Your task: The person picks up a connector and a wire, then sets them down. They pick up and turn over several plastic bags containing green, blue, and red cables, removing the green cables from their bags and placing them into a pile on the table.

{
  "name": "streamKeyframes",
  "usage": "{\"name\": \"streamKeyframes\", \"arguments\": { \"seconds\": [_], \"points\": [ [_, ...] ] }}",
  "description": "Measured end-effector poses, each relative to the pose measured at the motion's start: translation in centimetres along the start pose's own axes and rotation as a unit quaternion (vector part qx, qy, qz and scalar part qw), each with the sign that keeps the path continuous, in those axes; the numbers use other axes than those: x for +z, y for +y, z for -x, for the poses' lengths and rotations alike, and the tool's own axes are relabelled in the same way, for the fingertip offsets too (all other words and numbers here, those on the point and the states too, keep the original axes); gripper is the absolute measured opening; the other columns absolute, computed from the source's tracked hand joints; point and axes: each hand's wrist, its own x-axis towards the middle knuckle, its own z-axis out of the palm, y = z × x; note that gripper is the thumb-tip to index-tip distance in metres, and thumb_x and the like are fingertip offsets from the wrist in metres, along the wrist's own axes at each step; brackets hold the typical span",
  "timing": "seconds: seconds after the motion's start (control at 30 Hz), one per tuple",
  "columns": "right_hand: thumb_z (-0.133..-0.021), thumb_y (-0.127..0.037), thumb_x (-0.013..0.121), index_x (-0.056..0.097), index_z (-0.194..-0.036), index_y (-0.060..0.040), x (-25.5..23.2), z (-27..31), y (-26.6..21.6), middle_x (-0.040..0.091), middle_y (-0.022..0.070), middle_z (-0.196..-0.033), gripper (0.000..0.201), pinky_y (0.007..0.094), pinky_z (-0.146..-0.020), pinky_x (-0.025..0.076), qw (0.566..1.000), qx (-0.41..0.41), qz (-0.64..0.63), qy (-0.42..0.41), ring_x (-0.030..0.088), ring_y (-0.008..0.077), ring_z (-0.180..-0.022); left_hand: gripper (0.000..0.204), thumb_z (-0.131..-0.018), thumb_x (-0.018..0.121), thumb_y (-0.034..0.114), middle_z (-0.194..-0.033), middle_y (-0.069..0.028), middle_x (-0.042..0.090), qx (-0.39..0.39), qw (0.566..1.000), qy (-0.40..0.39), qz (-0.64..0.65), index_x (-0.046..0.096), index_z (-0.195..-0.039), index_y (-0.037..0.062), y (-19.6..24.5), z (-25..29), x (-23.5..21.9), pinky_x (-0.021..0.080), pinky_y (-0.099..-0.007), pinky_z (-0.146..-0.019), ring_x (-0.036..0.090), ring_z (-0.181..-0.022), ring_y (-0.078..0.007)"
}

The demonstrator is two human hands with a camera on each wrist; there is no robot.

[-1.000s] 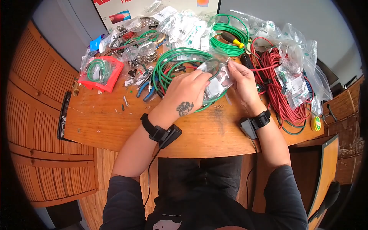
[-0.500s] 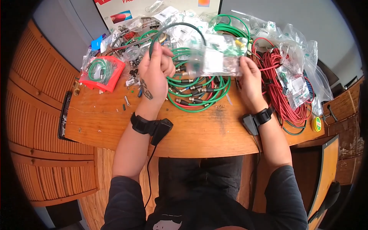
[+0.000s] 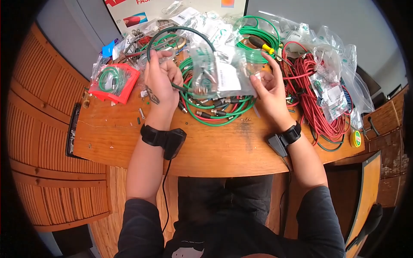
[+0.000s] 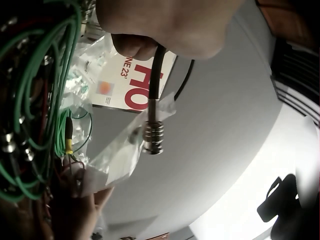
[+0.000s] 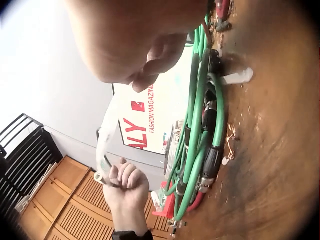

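Observation:
In the head view my left hand [image 3: 162, 84] grips a short dark cable [image 3: 183, 29], which arches up and over toward the bag. A silver metal connector [image 4: 153, 137] ends the cable below my left fingers in the left wrist view. With thumb and fingers, my right hand [image 3: 271, 88] pinches the right edge of a clear plastic bag [image 3: 228, 79] with a white label, its index finger pointing up. The bag hangs between the hands, overlapping the cable's connector end. Beneath lies a coil of green cables [image 3: 219, 122] with black-and-silver connectors.
Red cables [image 3: 316, 103] are heaped at right, near a small yellow tin [image 3: 355, 138]. A yellow-and-black screwdriver [image 3: 262, 45] lies on a green coil behind. At left stands a red tray [image 3: 129, 84] with a bagged cable. Plastic bags [image 3: 211, 30] pile up along the back.
My left hand has drawn the dark cable out of the bag to the left. The bag, held by my right hand, rose and has come back down slightly; the green coil beneath is uncovered.

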Motion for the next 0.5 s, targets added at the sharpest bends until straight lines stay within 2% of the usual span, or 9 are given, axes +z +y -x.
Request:
{"name": "streamKeyframes", "arguments": {
  "seconds": [0.13,0.17,0.2,0.27,0.3,0.33,0.4,0.47,0.5],
  "points": [
    [-0.093,0.0,0.056,0.033,-0.145,-0.0134,0.3,0.6,0.2,0.057,-0.0015,-0.083,0.059,0.02,-0.061,0.042,0.996,0.014,0.055,-0.064,0.05,0.0048,-0.068,0.04,-0.104,0.035,0.04,-0.053,0.0011,0.033,-0.053,0.998,0.026,0.01,0.048,-0.099,0.0035,-1.4,0.2,-0.1,0.023,-0.0252,-0.035,0.03,-0.038,-0.0097],
    [-0.09,0.001,0.055,0.053,-0.131,-0.0112,0.6,0.6,0.7,0.059,-0.0001,-0.082,0.043,0.0247,-0.066,0.044,0.993,-0.018,0.096,-0.065,0.053,0.0096,-0.075,0.04,-0.104,0.035,0.041,-0.053,0.0005,0.035,-0.057,0.998,0.009,0.003,0.047,-0.098,0.004,-1.9,0.2,-0.1,0.023,-0.0253,-0.034,0.031,-0.037,-0.0102],
    [-0.09,0.001,0.055,0.053,-0.131,-0.0112,0.3,0.4,0.7,0.059,-0.0001,-0.082,0.043,0.0247,-0.066,0.044,0.993,-0.017,0.096,-0.065,0.053,0.0096,-0.075,0.041,-0.104,0.034,0.043,-0.052,-0.0002,0.036,-0.061,0.998,-0.008,-0.004,0.046,-0.098,0.0044,-2.2,0.3,0.0,0.023,-0.0255,-0.033,0.032,-0.036,-0.0106],
    [-0.085,0.003,0.054,0.068,-0.106,-0.0082,-0.3,0.0,0.4,0.062,0.003,-0.081,0.028,0.029,-0.07,0.045,0.934,-0.097,0.265,-0.22,0.056,0.0146,-0.081,0.041,-0.104,0.033,0.042,-0.053,0.0004,0.034,-0.042,0.999,-0.001,-0.026,0.047,-0.101,0.0028,-1.1,0.6,0.8,0.023,-0.0248,-0.035,0.031,-0.037,-0.0099],
    [-0.082,0.004,0.052,0.072,-0.092,-0.007,-0.1,0.3,0.3,0.062,0.0064,-0.08,0.025,0.0298,-0.071,0.045,0.939,-0.094,0.248,-0.216,0.057,0.0175,-0.079,0.041,-0.104,0.032,0.042,-0.053,0.0002,0.034,0.011,0.998,0.037,-0.049,0.047,-0.101,0.0031,-0.6,0.4,0.9,0.023,-0.0248,-0.035,0.031,-0.037,-0.01],
    [-0.082,0.004,0.052,0.072,-0.092,-0.007,-0.4,0.3,0.2,0.062,0.0064,-0.08,0.025,0.0298,-0.071,0.045,0.94,-0.093,0.249,-0.214,0.057,0.0175,-0.079,0.041,-0.105,0.032,0.042,-0.053,0.0,0.034,0.064,0.993,0.074,-0.072,0.046,-0.101,0.0034,-0.2,0.1,0.6,0.023,-0.0247,-0.035,0.032,-0.038,-0.01],
    [-0.083,0.004,0.051,0.072,-0.093,-0.0065,-0.8,0.2,0.1,0.063,0.0059,-0.081,0.025,0.0294,-0.072,0.045,0.934,-0.055,0.202,-0.29,0.057,0.0181,-0.079,0.04,-0.105,0.031,0.042,-0.054,0.0004,0.033,0.08,0.993,0.083,-0.04,0.046,-0.1,0.0049,0.1,-0.7,-0.6,0.022,-0.0248,-0.037,0.03,-0.04,-0.0102],
    [-0.083,0.004,0.049,0.071,-0.093,-0.0056,-0.6,0.2,-0.1,0.063,0.0056,-0.082,0.025,0.0288,-0.071,0.045,0.94,-0.056,0.171,-0.291,0.057,0.0172,-0.077,0.04,-0.105,0.031,0.042,-0.056,0.001,0.03,0.04,0.994,0.092,0.038,0.047,-0.098,0.0059,0.5,-1.1,-1.5,0.019,-0.025,-0.039,0.027,-0.042,-0.0102],
    [-0.084,0.004,0.049,0.071,-0.092,-0.005,-0.7,0.2,0.3,0.063,0.0054,-0.083,0.025,0.0284,-0.071,0.044,0.962,-0.055,0.165,-0.211,0.057,0.0161,-0.078,0.041,-0.105,0.031,0.042,-0.056,0.0022,0.028,0.014,0.995,0.076,0.058,0.049,-0.095,0.0067,0.4,-1.3,-1.8,0.017,-0.0255,-0.041,0.025,-0.042,-0.0098]
  ]
}}
